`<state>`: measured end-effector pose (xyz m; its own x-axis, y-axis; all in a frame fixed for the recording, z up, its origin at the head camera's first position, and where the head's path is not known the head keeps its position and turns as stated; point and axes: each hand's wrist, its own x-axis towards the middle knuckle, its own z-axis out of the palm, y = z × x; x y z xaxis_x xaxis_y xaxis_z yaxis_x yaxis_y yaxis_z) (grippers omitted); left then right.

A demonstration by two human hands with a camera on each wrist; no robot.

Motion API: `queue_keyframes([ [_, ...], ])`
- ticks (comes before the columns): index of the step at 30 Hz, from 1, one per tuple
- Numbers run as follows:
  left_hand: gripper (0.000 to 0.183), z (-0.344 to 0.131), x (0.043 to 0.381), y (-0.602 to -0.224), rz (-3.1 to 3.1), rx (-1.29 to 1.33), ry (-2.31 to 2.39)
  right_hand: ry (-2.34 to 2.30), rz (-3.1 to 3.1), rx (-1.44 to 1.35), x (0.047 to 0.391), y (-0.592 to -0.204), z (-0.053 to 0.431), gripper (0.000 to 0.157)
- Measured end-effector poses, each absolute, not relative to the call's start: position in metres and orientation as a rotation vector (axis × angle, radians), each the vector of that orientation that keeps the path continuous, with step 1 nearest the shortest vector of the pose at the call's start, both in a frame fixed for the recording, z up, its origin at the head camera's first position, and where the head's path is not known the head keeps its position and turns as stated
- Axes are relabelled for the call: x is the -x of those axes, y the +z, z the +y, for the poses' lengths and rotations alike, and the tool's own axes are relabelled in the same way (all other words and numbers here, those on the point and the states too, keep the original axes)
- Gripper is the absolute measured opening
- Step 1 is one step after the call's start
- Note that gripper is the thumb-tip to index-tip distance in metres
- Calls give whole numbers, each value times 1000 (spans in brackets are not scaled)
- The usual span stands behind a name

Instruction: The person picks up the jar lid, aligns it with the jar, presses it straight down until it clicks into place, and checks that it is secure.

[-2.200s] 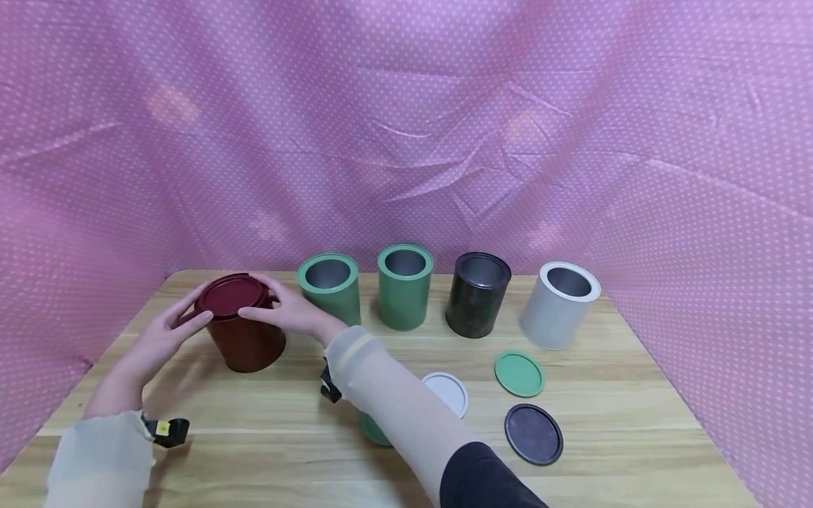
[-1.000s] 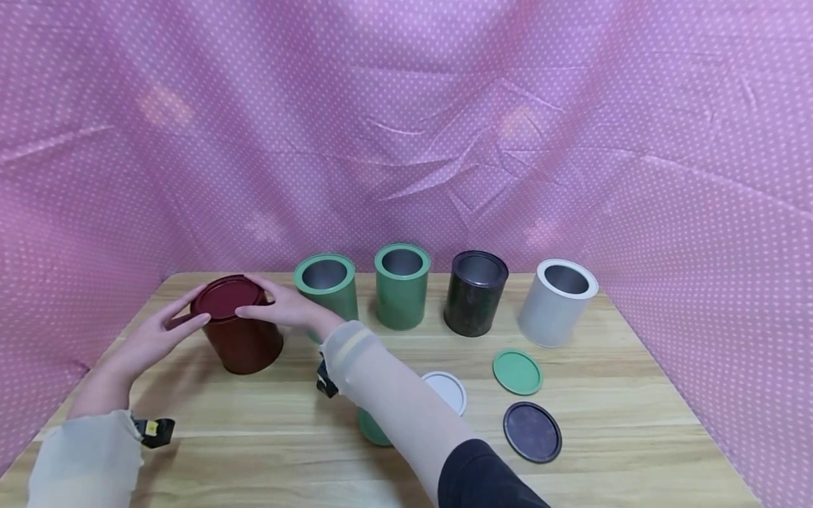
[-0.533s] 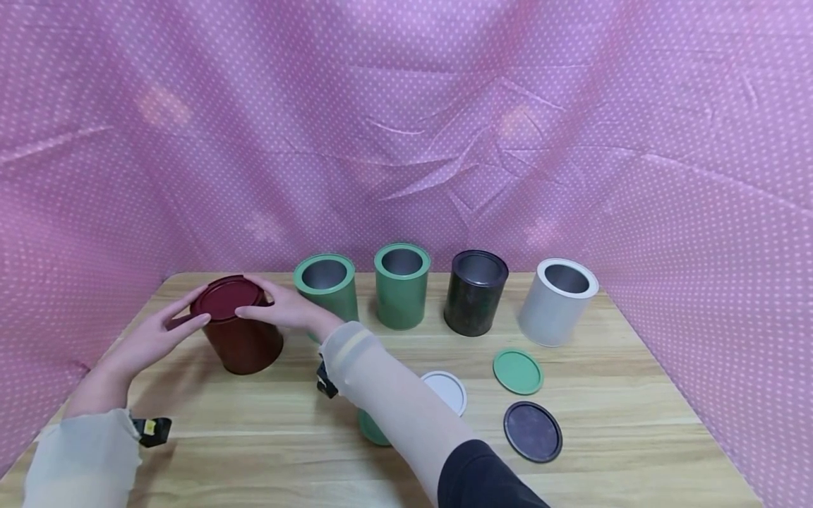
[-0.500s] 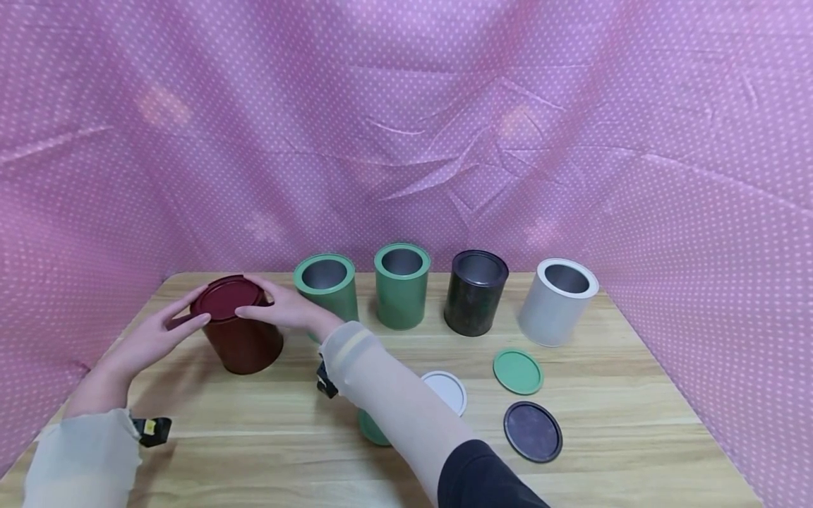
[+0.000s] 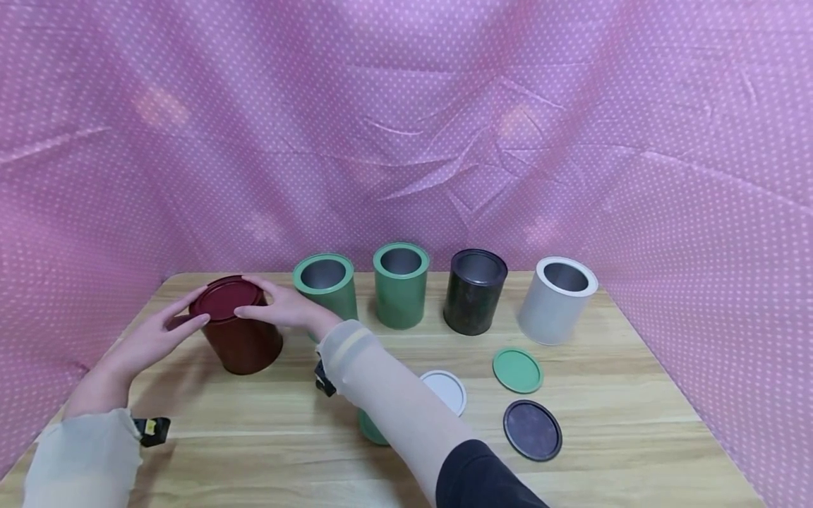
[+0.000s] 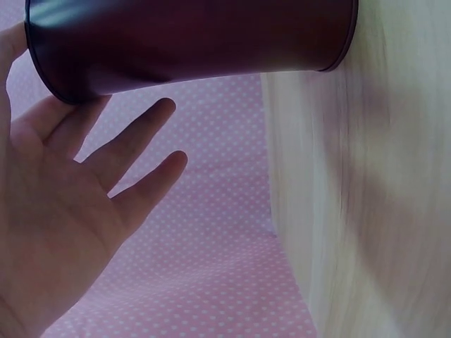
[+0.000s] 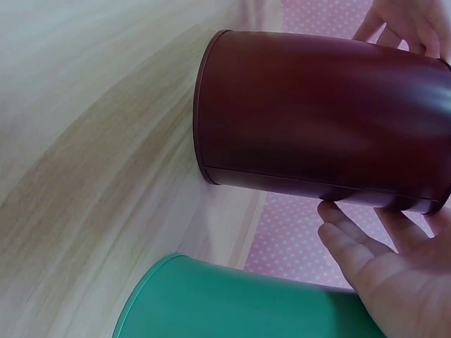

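A dark red can stands upright at the left of the table, its red lid seated on top. My left hand touches the lid's left edge, thumb in front and forefinger further back. In the left wrist view that hand has two fingers spread straight, away from the can. My right hand rests on the lid's right side, thumb over the near rim and a finger at the far rim. In the right wrist view its extended fingers lie along the can's side near the top.
Two lidless green cans, a black can and a white can stand along the back. Green, black and white lids lie on the wooden table. Another green lid is partly under my right forearm.
Since the oldest frame, the red lid looks flatter on its can, and both hands have shifted slightly left with it. Over the last half second they stay almost still.
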<state>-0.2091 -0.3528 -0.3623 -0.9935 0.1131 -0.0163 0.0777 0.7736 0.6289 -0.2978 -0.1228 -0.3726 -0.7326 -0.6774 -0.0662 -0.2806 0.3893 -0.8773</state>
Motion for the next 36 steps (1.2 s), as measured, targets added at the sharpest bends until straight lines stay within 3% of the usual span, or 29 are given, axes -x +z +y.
queue_keyframes([
  [36, 69, -348, 207, -360, 2946, -123, 997, -1348, 2263, 871, 293, -378, -128, 65],
])
